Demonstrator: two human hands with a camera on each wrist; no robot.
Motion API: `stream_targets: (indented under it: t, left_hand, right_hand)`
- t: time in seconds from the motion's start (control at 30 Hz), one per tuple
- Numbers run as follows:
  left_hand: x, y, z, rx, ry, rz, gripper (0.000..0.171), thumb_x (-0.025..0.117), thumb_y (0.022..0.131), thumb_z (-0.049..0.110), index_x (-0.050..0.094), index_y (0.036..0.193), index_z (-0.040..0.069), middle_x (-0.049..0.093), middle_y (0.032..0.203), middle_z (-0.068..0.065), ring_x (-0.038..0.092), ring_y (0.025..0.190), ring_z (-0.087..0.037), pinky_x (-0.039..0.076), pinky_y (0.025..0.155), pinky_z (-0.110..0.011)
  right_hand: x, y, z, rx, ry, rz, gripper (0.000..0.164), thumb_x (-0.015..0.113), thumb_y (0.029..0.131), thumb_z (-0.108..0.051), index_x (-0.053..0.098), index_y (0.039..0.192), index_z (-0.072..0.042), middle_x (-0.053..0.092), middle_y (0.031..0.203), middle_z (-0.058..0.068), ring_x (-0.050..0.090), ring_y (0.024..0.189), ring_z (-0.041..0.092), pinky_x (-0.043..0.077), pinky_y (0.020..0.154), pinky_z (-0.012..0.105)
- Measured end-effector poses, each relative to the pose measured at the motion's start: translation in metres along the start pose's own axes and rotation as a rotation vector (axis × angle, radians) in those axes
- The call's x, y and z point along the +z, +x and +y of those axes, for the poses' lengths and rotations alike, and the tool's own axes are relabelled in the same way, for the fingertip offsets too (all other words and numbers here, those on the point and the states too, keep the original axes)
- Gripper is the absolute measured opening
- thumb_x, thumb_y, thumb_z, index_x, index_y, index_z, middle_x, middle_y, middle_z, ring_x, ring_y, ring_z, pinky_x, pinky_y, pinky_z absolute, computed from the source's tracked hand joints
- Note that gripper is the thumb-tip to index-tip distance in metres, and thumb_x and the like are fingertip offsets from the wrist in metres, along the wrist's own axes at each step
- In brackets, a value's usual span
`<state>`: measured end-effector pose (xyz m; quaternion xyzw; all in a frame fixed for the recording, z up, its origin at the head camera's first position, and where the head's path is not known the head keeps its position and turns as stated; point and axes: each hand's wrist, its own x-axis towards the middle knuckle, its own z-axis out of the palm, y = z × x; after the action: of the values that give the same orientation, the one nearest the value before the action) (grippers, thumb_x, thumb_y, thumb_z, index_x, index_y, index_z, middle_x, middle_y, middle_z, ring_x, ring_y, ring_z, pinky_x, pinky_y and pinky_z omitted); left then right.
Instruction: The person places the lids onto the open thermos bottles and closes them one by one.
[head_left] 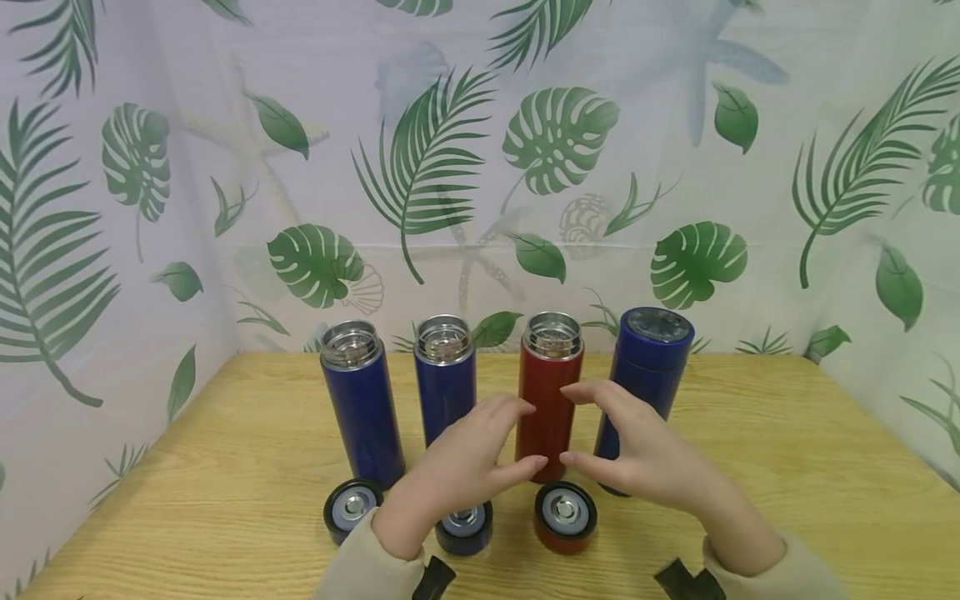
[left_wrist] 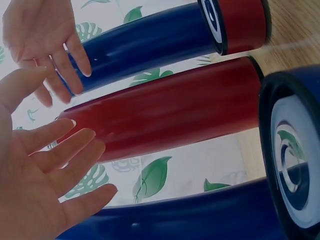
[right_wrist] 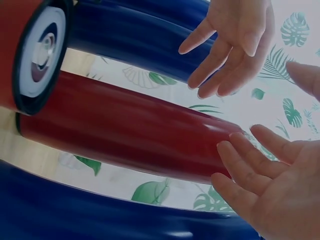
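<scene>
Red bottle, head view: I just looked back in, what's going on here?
A person's left grip and right grip are spread in front of the red bottle; neither holds it. It stands upright with its mouth open, its red lid on the table before it. Two blue bottles to its left are open too; the right-hand blue bottle is capped.

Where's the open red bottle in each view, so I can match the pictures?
Head: the red bottle stands just right of centre, third from the left.
Left wrist: the red bottle spans the middle, sideways.
Right wrist: the red bottle spans the middle, slanting down rightward.
Shared landmark: the red lid, in front of it in the head view, top right in left wrist, upper left in right wrist.
</scene>
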<state>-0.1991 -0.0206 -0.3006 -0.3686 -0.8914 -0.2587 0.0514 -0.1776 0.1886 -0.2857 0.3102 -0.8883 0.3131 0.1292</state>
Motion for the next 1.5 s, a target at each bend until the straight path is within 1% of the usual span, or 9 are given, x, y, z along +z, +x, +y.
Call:
stream_targets:
  t: [0.23, 0.43, 0.7, 0.87, 1.07, 1.2, 1.3, 1.4, 1.5]
  left_hand:
    - [0.002, 0.001, -0.002, -0.026, 0.021, -0.063, 0.05, 0.056, 0.085, 0.039, 0.047, 0.122, 0.006, 0.051, 0.118, -0.005, 0.049, 0.105, -0.015, 0.043, 0.086, -0.031]
    - [0.005, 0.002, -0.003, -0.02, 0.027, -0.099, 0.048, 0.057, 0.084, 0.039, 0.05, 0.118, 0.006, 0.053, 0.114, -0.005, 0.051, 0.099, -0.012, 0.044, 0.082, -0.028]
    - [0.006, 0.005, -0.001, -0.044, 0.021, -0.153, 0.042, 0.06, 0.083, 0.036, 0.052, 0.114, 0.008, 0.056, 0.105, -0.002, 0.053, 0.089, -0.009, 0.045, 0.074, -0.023]
    - [0.007, 0.005, -0.002, -0.033, 0.025, -0.156, 0.039, 0.06, 0.083, 0.035, 0.053, 0.111, 0.01, 0.056, 0.102, -0.001, 0.053, 0.087, -0.008, 0.045, 0.073, -0.021]
    - [0.008, 0.006, -0.003, -0.016, 0.043, -0.155, 0.04, 0.059, 0.084, 0.035, 0.052, 0.113, 0.008, 0.056, 0.103, -0.002, 0.052, 0.086, -0.006, 0.045, 0.072, -0.021]
    - [0.009, 0.006, -0.003, -0.001, 0.044, -0.158, 0.039, 0.06, 0.084, 0.034, 0.053, 0.111, 0.008, 0.056, 0.1, -0.001, 0.052, 0.083, -0.006, 0.044, 0.07, -0.019]
    - [0.01, 0.006, -0.003, 0.004, 0.042, -0.163, 0.037, 0.061, 0.083, 0.033, 0.053, 0.11, 0.008, 0.056, 0.097, 0.0, 0.052, 0.08, -0.005, 0.044, 0.068, -0.018]
    - [0.011, 0.006, -0.003, 0.01, 0.048, -0.164, 0.037, 0.061, 0.083, 0.033, 0.054, 0.11, 0.008, 0.057, 0.097, 0.001, 0.052, 0.079, -0.005, 0.044, 0.067, -0.018]
    - [0.012, 0.006, -0.003, 0.013, 0.052, -0.167, 0.037, 0.061, 0.083, 0.033, 0.054, 0.11, 0.008, 0.057, 0.098, 0.0, 0.053, 0.08, -0.005, 0.044, 0.068, -0.019]
  right_hand:
    - [0.008, 0.002, 0.007, 0.017, 0.018, -0.111, 0.052, 0.067, 0.078, -0.031, 0.049, 0.116, 0.001, 0.053, 0.114, 0.011, 0.049, 0.106, 0.026, 0.041, 0.085, 0.046]
    - [0.015, 0.004, 0.012, 0.031, 0.043, -0.21, 0.05, 0.066, 0.078, -0.029, 0.049, 0.115, 0.0, 0.054, 0.111, 0.01, 0.051, 0.102, 0.026, 0.041, 0.084, 0.045]
    - [0.024, 0.005, 0.018, 0.043, 0.019, -0.295, 0.051, 0.068, 0.076, -0.032, 0.052, 0.111, 0.001, 0.055, 0.108, 0.01, 0.051, 0.1, 0.026, 0.042, 0.083, 0.043]
    - [0.029, 0.006, 0.023, 0.062, 0.014, -0.354, 0.052, 0.067, 0.076, -0.034, 0.052, 0.111, 0.002, 0.055, 0.108, 0.01, 0.051, 0.1, 0.025, 0.043, 0.081, 0.04]
    - [0.034, 0.007, 0.026, 0.047, 0.001, -0.414, 0.048, 0.067, 0.075, -0.028, 0.054, 0.11, 0.002, 0.056, 0.106, 0.009, 0.052, 0.096, 0.024, 0.044, 0.078, 0.035]
    - [0.038, 0.007, 0.026, 0.045, 0.003, -0.452, 0.044, 0.069, 0.074, -0.028, 0.055, 0.108, -0.003, 0.055, 0.102, 0.0, 0.052, 0.093, 0.018, 0.045, 0.077, 0.032]
    - [0.042, 0.006, 0.027, 0.053, 0.006, -0.468, 0.044, 0.071, 0.071, -0.03, 0.057, 0.107, -0.008, 0.054, 0.098, -0.006, 0.052, 0.089, 0.014, 0.045, 0.075, 0.029]
    - [0.046, 0.006, 0.028, 0.06, -0.007, -0.486, 0.045, 0.072, 0.069, -0.032, 0.057, 0.107, -0.011, 0.052, 0.095, -0.008, 0.051, 0.085, 0.011, 0.044, 0.073, 0.027]
    - [0.05, 0.005, 0.029, 0.051, -0.028, -0.505, 0.046, 0.073, 0.068, -0.032, 0.057, 0.106, -0.011, 0.051, 0.093, -0.008, 0.049, 0.082, 0.01, 0.044, 0.07, 0.025]
